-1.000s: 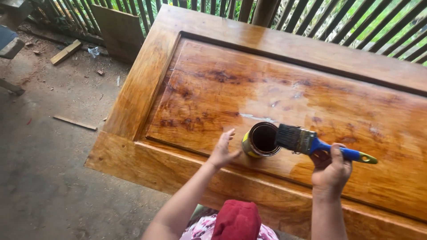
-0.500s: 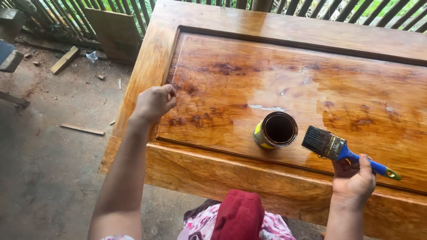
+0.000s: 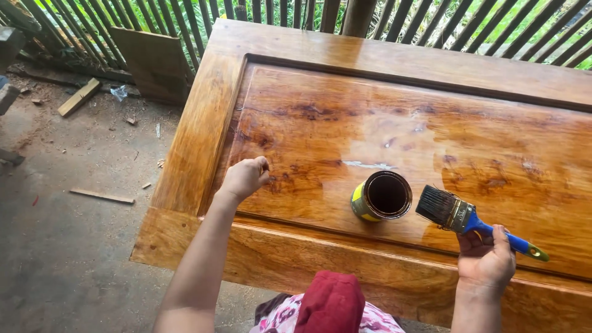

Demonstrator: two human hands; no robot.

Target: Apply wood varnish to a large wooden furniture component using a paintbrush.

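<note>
A large varnished wooden door panel [image 3: 394, 80] lies flat in front of me, glossy and wet-looking. On it stands an open tin [image 3: 382, 196] with a yellow side and dark liquid inside. My right hand [image 3: 486, 259] grips a paintbrush [image 3: 472, 221] with a blue handle and dark bristles, held just right of the tin above the panel. My left hand [image 3: 245, 177] is curled with fingertips touching the panel's recessed left edge, apart from the tin.
A slatted wooden fence [image 3: 394, 15] runs along the far side. A board [image 3: 151, 61] leans against it at the left. Wood offcuts [image 3: 79, 97] and a thin strip [image 3: 102, 196] lie on the dusty concrete floor to the left.
My left hand left the tin, reached to the panel's left frame, and now rests lower on the recessed edge. The brush moved from over the tin to its right.
</note>
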